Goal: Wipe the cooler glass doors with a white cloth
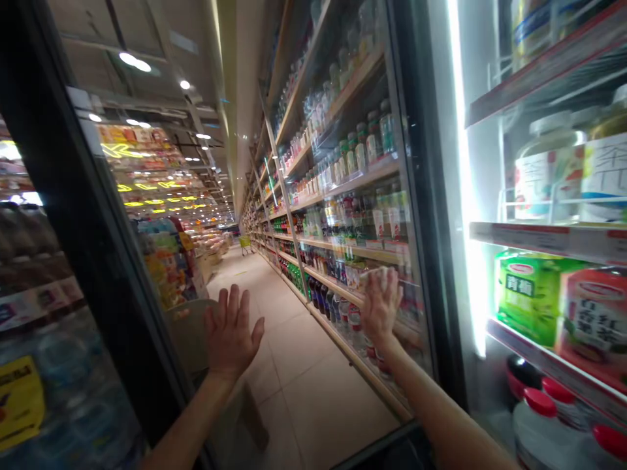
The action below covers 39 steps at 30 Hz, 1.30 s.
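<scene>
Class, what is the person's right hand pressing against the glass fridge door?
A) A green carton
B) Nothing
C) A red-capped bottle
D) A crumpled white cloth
D: the right hand has a crumpled white cloth under its fingers, flat against the glass fridge door.

The person's bare left hand (232,334) is raised open, palm forward and fingers spread, well left of the black upright frame of a glass cooler door (428,196). The right hand (382,305), nearer that frame, has its fingers bent; any grip is hard to tell. The left forearm (191,424) and right forearm (441,418) angle up from the lower edge of view.
</scene>
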Each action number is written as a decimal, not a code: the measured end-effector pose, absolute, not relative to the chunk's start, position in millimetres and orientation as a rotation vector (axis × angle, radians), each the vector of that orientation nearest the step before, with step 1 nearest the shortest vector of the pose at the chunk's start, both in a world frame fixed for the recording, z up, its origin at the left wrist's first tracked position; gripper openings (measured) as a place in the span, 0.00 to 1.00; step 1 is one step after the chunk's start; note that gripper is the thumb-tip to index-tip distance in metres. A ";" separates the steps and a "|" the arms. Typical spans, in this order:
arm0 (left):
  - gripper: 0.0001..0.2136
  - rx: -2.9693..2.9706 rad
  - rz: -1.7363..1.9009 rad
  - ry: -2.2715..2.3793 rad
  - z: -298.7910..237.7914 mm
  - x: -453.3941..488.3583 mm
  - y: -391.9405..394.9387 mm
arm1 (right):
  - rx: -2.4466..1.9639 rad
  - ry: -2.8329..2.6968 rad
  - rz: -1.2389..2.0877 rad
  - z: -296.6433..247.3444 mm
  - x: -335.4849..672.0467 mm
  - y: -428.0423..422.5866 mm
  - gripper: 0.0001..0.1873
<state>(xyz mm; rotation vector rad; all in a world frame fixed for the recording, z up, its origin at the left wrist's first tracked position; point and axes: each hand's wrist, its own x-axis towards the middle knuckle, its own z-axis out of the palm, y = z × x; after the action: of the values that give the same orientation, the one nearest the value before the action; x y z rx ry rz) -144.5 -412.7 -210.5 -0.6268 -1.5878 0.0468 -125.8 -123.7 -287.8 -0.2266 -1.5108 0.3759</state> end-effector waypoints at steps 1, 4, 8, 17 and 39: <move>0.34 -0.630 0.044 -1.589 -210.2 -144.3 -412.8 | -0.110 -1.553 0.325 -289.4 -126.0 -143.4 0.32; 0.34 -0.631 0.041 -1.603 -209.8 -142.9 -412.7 | 0.185 -1.637 0.181 -293.9 -125.7 -180.7 0.32; 0.34 -0.636 0.026 -1.612 -213.4 -142.0 -412.6 | 0.068 -1.581 0.197 -298.4 -123.1 -138.2 0.29; 0.34 -0.601 0.017 -1.637 -226.2 -141.6 -409.6 | 0.065 -1.614 0.240 -298.7 -122.8 -169.7 0.31; 0.34 -0.589 -0.039 -1.709 -274.0 -129.0 -406.4 | -0.117 -1.604 0.269 -337.8 -116.7 -107.8 0.26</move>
<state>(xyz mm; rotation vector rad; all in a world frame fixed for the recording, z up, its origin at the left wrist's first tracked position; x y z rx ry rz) -129.0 -406.4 -274.0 -0.5885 -1.7094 -0.0386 -116.7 -107.8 -337.8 -0.1166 -1.6045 0.2688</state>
